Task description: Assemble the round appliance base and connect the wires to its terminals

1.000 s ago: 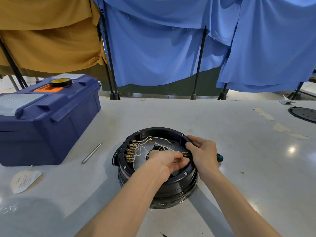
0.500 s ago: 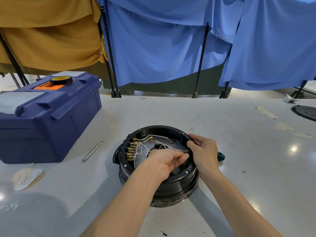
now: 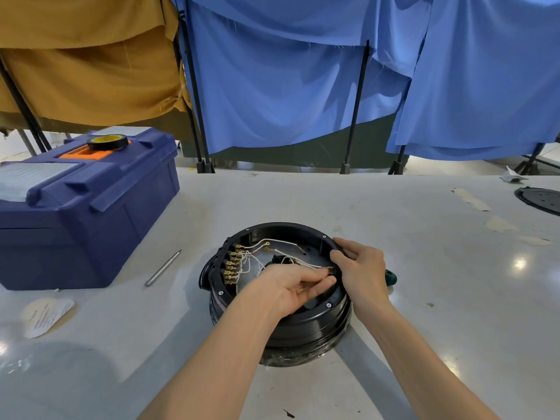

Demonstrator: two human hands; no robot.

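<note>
Head view: round black appliance base point(image 3: 281, 322) sits mid-table toward the near edge, open side up. Left hand point(image 3: 291, 287) pinches a thin white wire point(image 3: 306, 264) by its brass connector point(image 3: 330, 270) at the right inner wall; right hand point(image 3: 362, 272) grips the rim there. Base looks rigid and fairly heavy, so hold the rim; wires are limp and fragile, so take them by the connectors. More terminals point(image 3: 231, 265) line the left inside. Blue toolbox point(image 3: 91, 213) at the left edge is closed, contents hidden, tape roll point(image 3: 107, 142) on its lid.

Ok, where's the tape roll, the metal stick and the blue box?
Tape roll point(image 3: 108, 142): head view, its yellow top.
Metal stick point(image 3: 162, 268): head view, middle of the shaft.
Blue box point(image 3: 75, 241): head view, front wall.
</note>
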